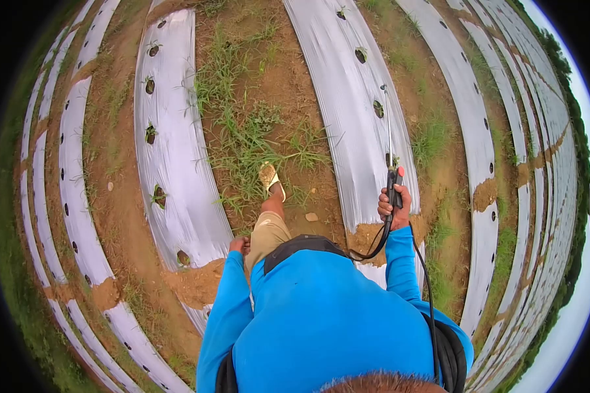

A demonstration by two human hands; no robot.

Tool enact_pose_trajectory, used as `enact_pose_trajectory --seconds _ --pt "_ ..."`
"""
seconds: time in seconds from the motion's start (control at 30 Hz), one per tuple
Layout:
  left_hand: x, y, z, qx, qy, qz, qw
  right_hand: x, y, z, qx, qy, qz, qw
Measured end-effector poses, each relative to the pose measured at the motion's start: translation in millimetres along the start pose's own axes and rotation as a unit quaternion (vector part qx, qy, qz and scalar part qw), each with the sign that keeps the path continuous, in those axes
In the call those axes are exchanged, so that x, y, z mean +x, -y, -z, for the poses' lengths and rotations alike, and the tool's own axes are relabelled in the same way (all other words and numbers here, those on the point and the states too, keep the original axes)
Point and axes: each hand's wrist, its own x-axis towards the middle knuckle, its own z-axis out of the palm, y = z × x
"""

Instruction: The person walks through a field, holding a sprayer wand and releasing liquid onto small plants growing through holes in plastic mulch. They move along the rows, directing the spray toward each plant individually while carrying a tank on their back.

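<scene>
My right hand (396, 207) is closed round the black handle of a spray wand (393, 185) with a red knob on it. The wand's thin metal tube (389, 124) points forward over a plastic-covered bed (334, 85), its tip beside a planting hole (378, 109). From the handle a black hose (377, 247) loops back toward my waist. My left hand (240, 245) hangs at my left side with its fingers curled, near the left bed (177, 164). Whether it holds anything is too small to tell.
Between the two beds runs a soil path with weeds (242, 131), where my sandalled foot (269, 178) stands. A small stone (311, 217) lies near it. More plastic-covered rows (462, 111) with holes stretch out on both sides. Trees (557, 59) line the right edge.
</scene>
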Motion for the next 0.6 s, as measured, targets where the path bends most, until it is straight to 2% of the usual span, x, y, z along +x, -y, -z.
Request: enact_pose_trajectory --seconds 0.03,0.07,0.1,0.13,0.17,0.2,0.23,0.27,0.33,0.37,0.43,0.47,0.5,0.57,0.6 --pt "17 -25 -4 0.041 -0.009 -0.045 0.998 21 10 -18 0.011 0.007 -0.013 1.000" --pt "67 -29 13 0.280 0.013 -0.272 0.921 39 19 -37 0.011 0.019 -0.011 1.000" --pt "102 -47 20 0.454 -0.002 -0.477 0.752 51 24 -53 0.007 0.010 -0.011 1.000" --pt "129 -73 17 0.494 -0.070 -0.641 0.582 69 39 -76 0.021 0.043 -0.019 0.999" --pt "102 -123 2 0.435 0.018 -0.475 0.765 88 57 -101 0.037 0.078 -0.027 0.996" --pt "74 -174 -14 0.226 0.050 -0.231 0.945 101 69 -122 0.063 0.093 -0.027 0.993" --pt "30 -234 -33 0.077 -0.021 -0.046 0.996 112 79 -143 0.066 0.090 -0.026 0.993" --pt "31 -269 -35 0.080 -0.023 -0.045 0.996 127 92 -164 0.072 0.088 -0.020 0.993" --pt "34 -339 -32 -0.014 0.055 -0.071 0.996 159 110 -208 0.081 0.089 -0.010 0.993" --pt "27 -372 -32 -0.012 0.051 -0.073 0.996 175 118 -228 0.084 0.091 -0.012 0.992" --pt "22 -432 -34 -0.026 0.058 -0.166 0.984 211 134 -264 0.058 0.086 -0.008 0.995" --pt "26 -460 -35 0.009 0.043 -0.156 0.987 227 140 -286 0.040 0.029 -0.001 0.999" --pt "34 -480 -35 0.010 0.041 -0.155 0.987 246 148 -296 0.042 0.029 -0.003 0.999" --pt "67 -508 -25 0.004 0.042 -0.096 0.994 287 162 -317 0.049 0.074 0.005 0.996" --pt "71 -516 -23 -0.014 0.027 -0.091 0.995 310 170 -329 0.052 0.061 0.009 0.997"
